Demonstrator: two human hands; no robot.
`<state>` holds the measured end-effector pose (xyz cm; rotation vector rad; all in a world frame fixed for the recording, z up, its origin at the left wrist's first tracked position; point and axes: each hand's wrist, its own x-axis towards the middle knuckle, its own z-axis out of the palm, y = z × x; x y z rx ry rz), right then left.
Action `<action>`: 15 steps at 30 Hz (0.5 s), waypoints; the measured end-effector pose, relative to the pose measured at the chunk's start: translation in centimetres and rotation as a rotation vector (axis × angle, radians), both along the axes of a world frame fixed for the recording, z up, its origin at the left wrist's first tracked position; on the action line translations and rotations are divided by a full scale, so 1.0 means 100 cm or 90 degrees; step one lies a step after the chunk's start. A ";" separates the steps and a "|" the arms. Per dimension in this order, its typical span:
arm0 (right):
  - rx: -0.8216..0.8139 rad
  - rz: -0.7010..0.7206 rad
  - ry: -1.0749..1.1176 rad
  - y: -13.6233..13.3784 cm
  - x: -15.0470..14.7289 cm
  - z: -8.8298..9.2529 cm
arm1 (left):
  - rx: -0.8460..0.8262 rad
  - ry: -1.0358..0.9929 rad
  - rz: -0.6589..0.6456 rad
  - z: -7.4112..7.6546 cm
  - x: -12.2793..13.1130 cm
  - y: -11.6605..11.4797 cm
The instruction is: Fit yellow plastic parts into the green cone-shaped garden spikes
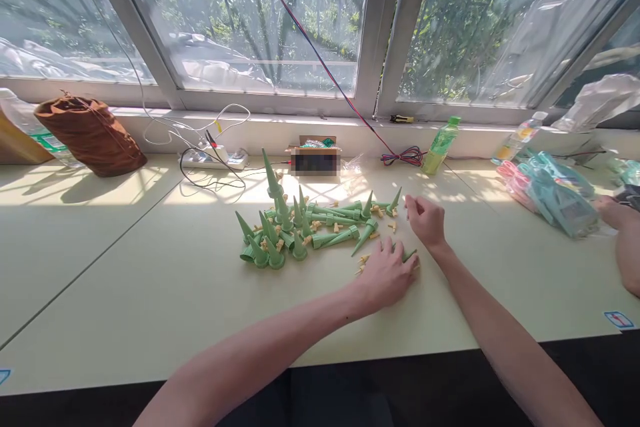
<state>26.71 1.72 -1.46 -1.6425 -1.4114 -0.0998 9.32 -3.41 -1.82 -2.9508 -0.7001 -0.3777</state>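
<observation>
A pile of green cone-shaped plastic spikes (330,219) lies on the table, some standing point up and others on their sides. Small yellow valve-like pieces (392,227) are scattered among them. My left hand (390,275) rests low at the pile's right front, its fingers bent over a green spike (411,255) whose tip pokes out past them. Several yellow pieces (361,264) lie beside its fingers. Just right of the pile, my right hand (427,221) is closed with the fingertips together; anything in them is too small to make out.
Along the windowsill side stand a brown cloth bag (95,137), a power strip (215,158) with cables, a small cardboard box (314,147) and a green bottle (441,147). Plastic-bagged items (555,190) lie at the right, near another person's arm (627,247).
</observation>
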 end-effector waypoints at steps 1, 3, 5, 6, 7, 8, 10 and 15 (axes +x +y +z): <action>-0.002 0.014 -0.009 -0.002 -0.001 0.001 | 0.005 -0.002 0.000 -0.001 -0.003 0.000; -0.011 0.051 -0.032 -0.005 -0.003 0.003 | 0.022 -0.002 -0.006 -0.001 -0.010 -0.001; -0.029 0.112 -0.059 -0.008 -0.004 0.006 | 0.020 0.010 -0.010 0.001 -0.019 -0.003; -0.041 0.149 -0.074 -0.010 -0.004 0.007 | 0.011 0.018 -0.013 0.003 -0.023 -0.004; -0.058 0.185 -0.092 -0.012 -0.004 0.009 | 0.007 0.023 -0.014 0.004 -0.027 -0.005; -0.077 0.214 -0.113 -0.013 -0.003 0.011 | 0.007 0.023 -0.016 0.005 -0.031 -0.005; -0.120 0.243 -0.167 -0.016 -0.002 0.013 | 0.000 0.017 -0.015 0.006 -0.040 -0.006; -0.185 0.228 -0.274 -0.020 -0.005 0.015 | -0.012 -0.003 -0.010 0.007 -0.061 -0.006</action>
